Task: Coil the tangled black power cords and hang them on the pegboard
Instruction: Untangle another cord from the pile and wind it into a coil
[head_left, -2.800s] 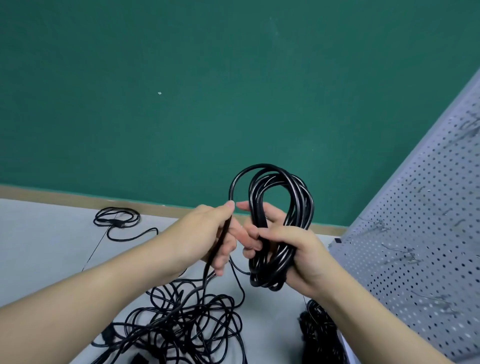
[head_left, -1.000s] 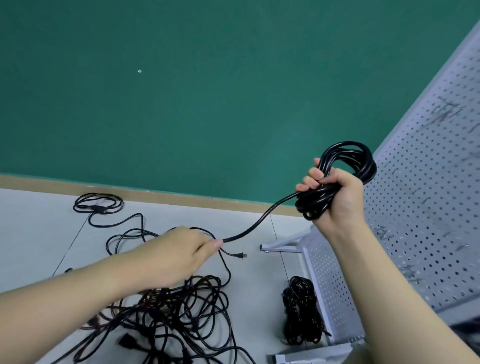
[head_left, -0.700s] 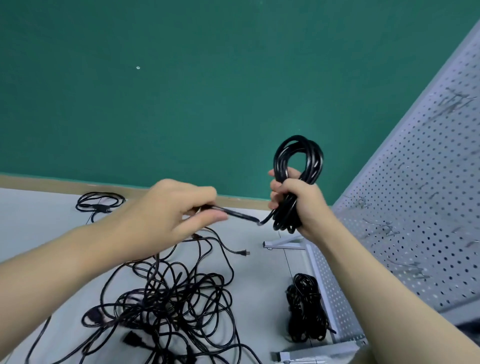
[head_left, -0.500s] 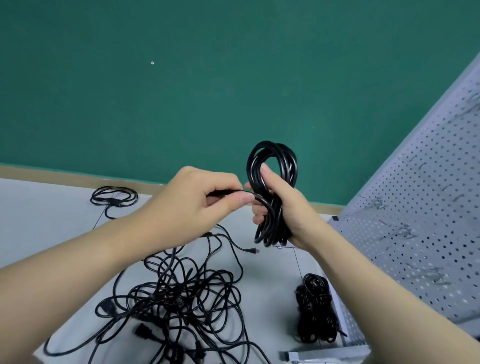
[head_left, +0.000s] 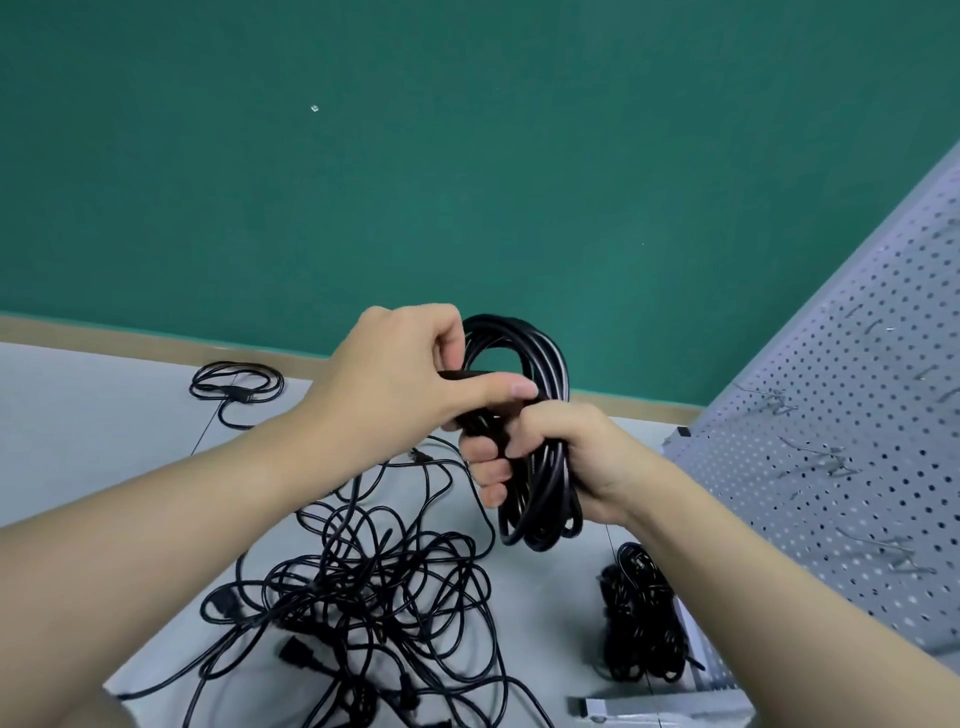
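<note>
My right hand (head_left: 561, 452) grips a coiled black power cord (head_left: 540, 499) around its middle, the loops standing upright in front of me. My left hand (head_left: 400, 379) pinches the free end of that cord and holds it across the top half of the coil, thumb pressed against the loops. Below my hands a tangled pile of black cords (head_left: 374, 597) with several plugs lies on the grey floor. The white pegboard (head_left: 831, 467) with metal hooks stands tilted at the right.
A small separate black cord (head_left: 236, 387) lies on the floor at the left by the green wall. A bundled black cord (head_left: 639, 618) rests at the pegboard's foot. The pegboard's white base bar (head_left: 654, 706) runs along the bottom right.
My right hand brought the coil back from the right to the centre. My left hand lifted the loose cord end off the floor pile and carried it over to the coil.
</note>
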